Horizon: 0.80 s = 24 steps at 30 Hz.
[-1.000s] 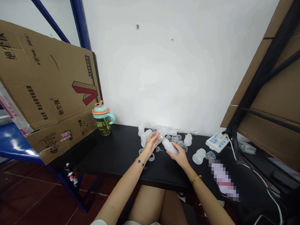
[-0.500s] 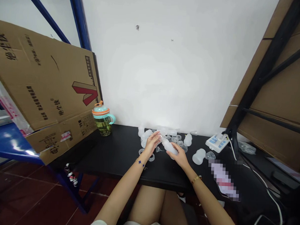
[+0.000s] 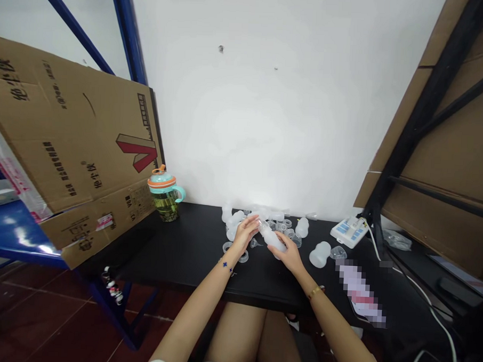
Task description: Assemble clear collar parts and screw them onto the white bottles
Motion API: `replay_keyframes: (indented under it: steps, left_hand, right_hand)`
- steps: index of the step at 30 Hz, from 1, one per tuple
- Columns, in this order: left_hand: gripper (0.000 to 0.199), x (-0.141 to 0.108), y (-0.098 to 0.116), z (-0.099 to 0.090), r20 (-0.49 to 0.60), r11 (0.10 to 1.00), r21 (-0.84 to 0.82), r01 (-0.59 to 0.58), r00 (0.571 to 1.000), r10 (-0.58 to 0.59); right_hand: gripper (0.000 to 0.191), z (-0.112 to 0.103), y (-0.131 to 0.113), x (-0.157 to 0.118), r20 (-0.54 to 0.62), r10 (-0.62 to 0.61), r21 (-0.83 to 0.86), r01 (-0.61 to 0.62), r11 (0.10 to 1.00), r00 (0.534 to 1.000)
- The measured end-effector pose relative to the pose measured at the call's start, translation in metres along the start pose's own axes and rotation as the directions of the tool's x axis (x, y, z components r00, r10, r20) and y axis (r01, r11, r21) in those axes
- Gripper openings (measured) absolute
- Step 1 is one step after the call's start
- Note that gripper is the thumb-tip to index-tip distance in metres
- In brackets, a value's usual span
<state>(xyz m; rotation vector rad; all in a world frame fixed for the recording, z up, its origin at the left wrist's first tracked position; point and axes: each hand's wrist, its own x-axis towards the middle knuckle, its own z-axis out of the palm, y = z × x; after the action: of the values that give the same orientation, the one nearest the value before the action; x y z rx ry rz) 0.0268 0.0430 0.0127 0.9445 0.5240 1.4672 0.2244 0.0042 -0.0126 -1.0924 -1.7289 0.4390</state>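
Observation:
A milky-white baby bottle is held tilted above the black table, its top pointing up and to the left. My right hand is closed around its lower part. At the bottle's upper end, my left hand has its fingers on a clear cap; how firmly they grip is hard to see. Just below the hands lie a small clear nipple-like piece and a translucent ring. Behind them is a cluster of white bottles and clear parts, partly hidden by my hands.
A white bottle and a clear cap lie to the right, near a pixelated flat object. A white power strip with a cable stands farther back. A tea jug and large cardboard are at left.
The camera view has tilted slightly, so the scene sits a little lower. Both hands keep their places on the bottle and its cap, with barely any finger movement.

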Motion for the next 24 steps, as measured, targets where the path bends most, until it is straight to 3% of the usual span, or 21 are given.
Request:
replay_keyframes:
  steps: [24]
  left_hand:
    - [0.051, -0.0019, 0.0009, 0.0016, 0.011, 0.999, 0.036, 0.010, 1.000, -0.010]
  right_hand:
    - [0.054, -0.0003, 0.0022, 0.0001, 0.000, 0.006, -0.002, -0.006, 1.000, 1.000]
